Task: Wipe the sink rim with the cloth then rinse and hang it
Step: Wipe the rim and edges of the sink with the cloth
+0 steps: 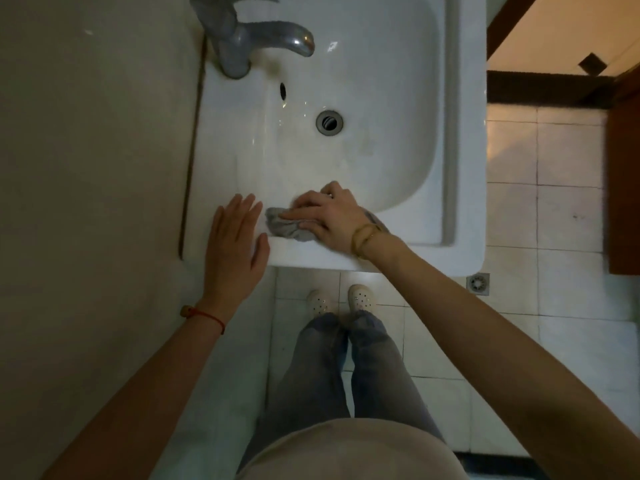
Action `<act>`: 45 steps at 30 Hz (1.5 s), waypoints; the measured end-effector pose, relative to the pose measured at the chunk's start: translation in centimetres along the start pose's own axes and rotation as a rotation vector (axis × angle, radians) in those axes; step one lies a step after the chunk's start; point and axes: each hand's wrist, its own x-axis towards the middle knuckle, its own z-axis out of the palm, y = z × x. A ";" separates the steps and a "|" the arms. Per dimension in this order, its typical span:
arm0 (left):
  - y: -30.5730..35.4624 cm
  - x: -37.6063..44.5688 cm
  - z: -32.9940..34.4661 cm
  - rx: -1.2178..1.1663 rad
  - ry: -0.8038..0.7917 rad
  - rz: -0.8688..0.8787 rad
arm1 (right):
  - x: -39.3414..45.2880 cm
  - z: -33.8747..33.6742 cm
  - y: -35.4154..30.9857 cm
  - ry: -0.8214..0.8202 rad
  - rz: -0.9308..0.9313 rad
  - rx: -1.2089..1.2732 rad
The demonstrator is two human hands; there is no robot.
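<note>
A white ceramic sink [460, 140] fills the upper middle of the view. A crumpled grey cloth [282, 227] lies on its near rim, toward the left corner. My right hand [329, 216] presses down on the cloth with fingers spread over it, thumb at the bottom edge. My left hand [235, 244] rests flat on the rim's left corner just beside the cloth, fingers straight and holding nothing. Part of the cloth is hidden under my right palm.
A metal tap [263, 39] stands at the sink's back left, its spout over the basin. The drain [329, 122] sits mid-basin. A wall [86, 133] runs along the left. Tiled floor [554, 220] with a floor drain [478, 283] lies right; a wooden door [623, 185] stands at far right.
</note>
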 end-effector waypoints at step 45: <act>25.1 3.3 8.4 -0.062 0.295 -0.938 | -7.6 -11.4 15.9 0.149 -0.370 -0.252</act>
